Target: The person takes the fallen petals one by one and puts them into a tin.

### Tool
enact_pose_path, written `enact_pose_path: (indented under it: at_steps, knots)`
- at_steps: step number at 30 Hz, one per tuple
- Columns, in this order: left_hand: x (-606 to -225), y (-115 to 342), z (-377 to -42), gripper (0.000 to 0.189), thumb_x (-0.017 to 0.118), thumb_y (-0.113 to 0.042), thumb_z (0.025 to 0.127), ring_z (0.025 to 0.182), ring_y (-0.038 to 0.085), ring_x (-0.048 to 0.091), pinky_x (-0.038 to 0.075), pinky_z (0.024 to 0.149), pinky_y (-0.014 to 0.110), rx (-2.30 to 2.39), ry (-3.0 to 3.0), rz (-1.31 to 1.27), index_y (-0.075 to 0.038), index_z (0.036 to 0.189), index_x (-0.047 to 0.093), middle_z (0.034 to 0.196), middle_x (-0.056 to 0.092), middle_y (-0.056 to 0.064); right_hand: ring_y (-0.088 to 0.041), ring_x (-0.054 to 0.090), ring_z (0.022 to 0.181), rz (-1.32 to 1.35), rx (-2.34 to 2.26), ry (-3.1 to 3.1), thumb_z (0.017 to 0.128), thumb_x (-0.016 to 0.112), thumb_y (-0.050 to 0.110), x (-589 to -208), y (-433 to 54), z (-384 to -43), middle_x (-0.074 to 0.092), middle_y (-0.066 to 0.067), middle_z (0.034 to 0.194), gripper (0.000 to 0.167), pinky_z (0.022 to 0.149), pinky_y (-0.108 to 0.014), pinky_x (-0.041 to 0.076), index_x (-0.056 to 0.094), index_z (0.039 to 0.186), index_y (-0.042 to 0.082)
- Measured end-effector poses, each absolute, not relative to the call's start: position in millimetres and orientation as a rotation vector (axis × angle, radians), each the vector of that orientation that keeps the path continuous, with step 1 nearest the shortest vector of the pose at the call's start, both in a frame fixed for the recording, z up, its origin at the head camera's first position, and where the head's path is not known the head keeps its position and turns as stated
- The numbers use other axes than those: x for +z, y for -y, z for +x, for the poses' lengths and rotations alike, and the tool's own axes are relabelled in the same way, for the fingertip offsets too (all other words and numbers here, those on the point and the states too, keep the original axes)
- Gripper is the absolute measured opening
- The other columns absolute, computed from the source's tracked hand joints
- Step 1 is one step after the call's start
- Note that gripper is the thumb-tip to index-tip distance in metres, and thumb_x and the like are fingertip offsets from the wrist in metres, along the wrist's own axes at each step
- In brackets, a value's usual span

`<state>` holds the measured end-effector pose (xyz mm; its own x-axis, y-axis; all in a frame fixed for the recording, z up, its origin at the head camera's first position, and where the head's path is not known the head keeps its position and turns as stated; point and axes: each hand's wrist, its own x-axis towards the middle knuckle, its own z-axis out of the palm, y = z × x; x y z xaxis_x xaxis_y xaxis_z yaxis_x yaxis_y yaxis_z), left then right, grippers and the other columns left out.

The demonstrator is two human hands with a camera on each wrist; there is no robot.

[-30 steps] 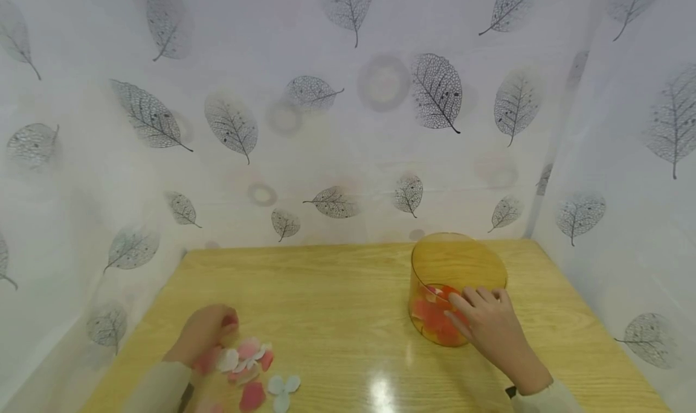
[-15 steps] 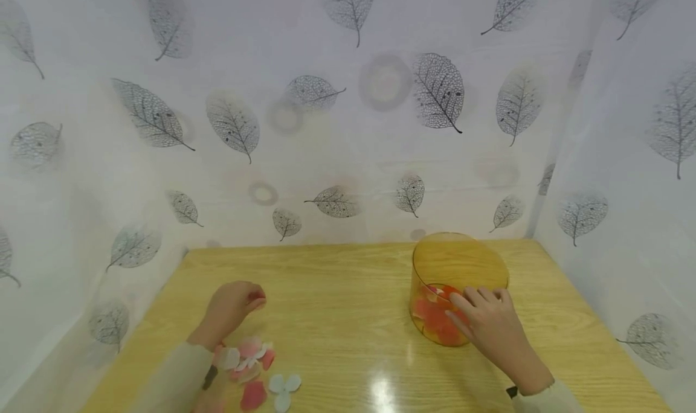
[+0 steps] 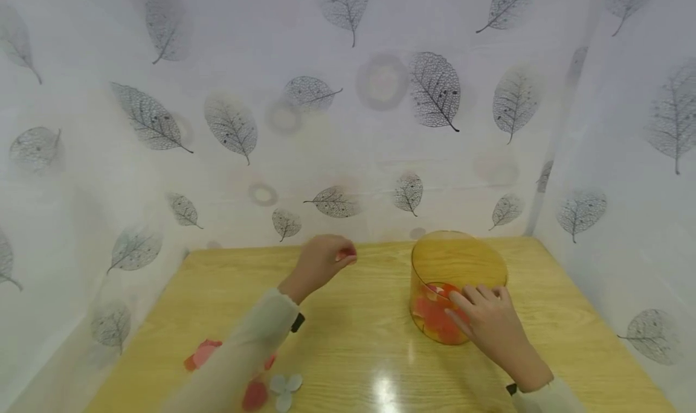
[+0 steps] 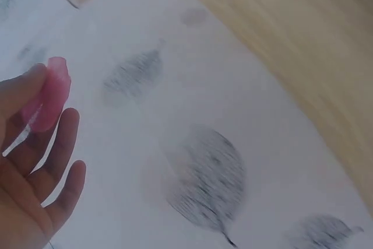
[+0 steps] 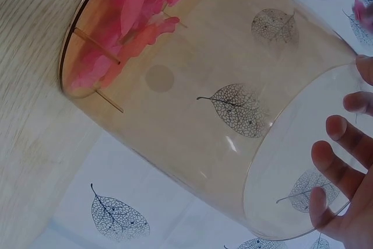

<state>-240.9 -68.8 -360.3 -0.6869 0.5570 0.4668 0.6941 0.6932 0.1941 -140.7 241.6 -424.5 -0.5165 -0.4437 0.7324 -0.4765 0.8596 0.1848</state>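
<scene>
My left hand (image 3: 321, 265) is raised over the back middle of the table, left of a clear amber container (image 3: 457, 257). In the left wrist view a pink petal (image 4: 56, 94) is pinched between its thumb and fingers. The other fingers are spread loosely. My right hand (image 3: 495, 328) grips the near right rim of the container, fingers hooked over the edge and thumb along the outside. Pink and red petals (image 5: 137, 4) lie at the container's bottom, showing through its wall in the right wrist view.
On the wooden table (image 3: 348, 340) at front left lie pink petals (image 3: 205, 354), a deep pink petal (image 3: 255, 396) and a white three-lobed petal piece (image 3: 285, 390). My left sleeve (image 3: 234, 358) covers others. Leaf-printed white sheets (image 3: 348, 129) stand round the back and sides.
My left hand has lifted away from the petals at front left and moved right and toward the back, carrying the pink petal. The right hand and the container have stayed put.
</scene>
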Motion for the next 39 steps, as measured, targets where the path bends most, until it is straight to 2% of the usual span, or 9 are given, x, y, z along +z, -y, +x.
enact_pose_path:
  at_steps: [9,18,25,30,33,39]
  knots:
    - [-335.3,-27.9,-247.8,0.011,0.066,-0.029,0.087,0.067,0.005,0.057,0.046,0.068,0.020,-0.443,2.522,-1.190,-0.019,0.085,0.070,0.076,0.067,-0.008,-0.020,0.051,0.059,0.644,0.023,2.213,0.100,0.019,0.052,-426.4,-243.8,-140.7,0.050,0.001,0.068,0.054,0.059,-0.041,0.036,0.055,0.082,0.016]
    - [-336.4,-80.0,-254.5,0.016,0.061,-0.035,0.090,0.070,0.001,0.058,0.045,0.066,0.014,-0.249,2.608,-1.248,-0.022,0.090,0.069,0.082,0.068,-0.011,-0.020,0.050,0.059,0.643,0.007,2.206,0.100,0.019,0.051,-426.4,-243.7,-141.6,0.049,0.000,0.067,0.053,0.059,-0.039,0.034,0.054,0.082,0.016]
    - [-342.3,-102.4,-261.8,0.016,0.060,-0.037,0.090,0.070,0.000,0.059,0.045,0.066,0.015,-0.159,2.614,-1.216,-0.025,0.090,0.070,0.084,0.068,-0.014,-0.021,0.049,0.059,0.641,0.000,2.211,0.100,0.019,0.051,-426.3,-243.4,-141.1,0.049,0.000,0.067,0.053,0.059,-0.040,0.035,0.054,0.082,0.016]
    - [-343.5,-107.9,-260.7,0.020,0.060,-0.040,0.090,0.080,0.004,0.059,0.046,0.071,0.019,-0.078,2.649,-1.198,-0.028,0.104,0.069,0.096,0.068,-0.012,-0.021,0.050,0.059,0.649,0.000,2.209,0.100,0.018,0.052,-424.4,-242.0,-140.3,0.050,0.000,0.068,0.054,0.058,-0.039,0.034,0.053,0.081,0.016]
    - [-344.6,-105.6,-257.6,0.026,0.059,-0.041,0.090,0.085,0.006,0.059,0.046,0.076,0.022,-0.083,2.650,-1.197,-0.028,0.111,0.067,0.101,0.067,-0.011,-0.021,0.051,0.059,0.657,0.010,2.201,0.100,0.018,0.051,-423.6,-241.4,-140.2,0.051,-0.001,0.068,0.054,0.057,-0.040,0.035,0.054,0.081,0.015]
    - [-349.5,-82.6,-247.6,0.025,0.058,-0.040,0.091,0.087,0.006,0.061,0.048,0.083,0.022,-0.179,2.548,-1.187,-0.026,0.112,0.065,0.102,0.067,-0.010,-0.022,0.052,0.059,0.652,0.009,2.199,0.100,0.019,0.051,-423.7,-240.8,-140.2,0.051,-0.001,0.067,0.054,0.058,-0.041,0.036,0.054,0.082,0.015]
